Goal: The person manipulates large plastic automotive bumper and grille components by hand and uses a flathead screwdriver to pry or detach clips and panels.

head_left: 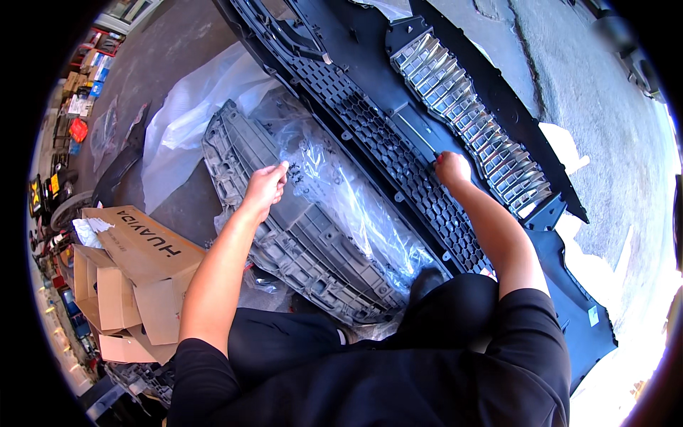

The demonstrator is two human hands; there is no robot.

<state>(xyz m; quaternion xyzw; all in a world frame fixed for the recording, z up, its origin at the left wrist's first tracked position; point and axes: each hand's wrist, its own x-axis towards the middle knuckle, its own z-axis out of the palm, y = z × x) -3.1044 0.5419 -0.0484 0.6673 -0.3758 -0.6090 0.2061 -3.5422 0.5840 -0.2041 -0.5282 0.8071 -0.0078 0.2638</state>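
Observation:
My left hand is pinched on a small dark piece, too small to name surely, above a grey ribbed plastic panel and clear plastic wrap with small black bits on it. My right hand grips a slim metal-shafted tool, probably a screwdriver, pointing up-left along a large black bumper. It is between the bumper's honeycomb mesh and a chrome slatted grille.
Torn cardboard boxes lie at lower left beside more white plastic sheeting. A black curved part and assorted small boxes line the left. Pale concrete floor shows at right. My bent legs are just below the parts.

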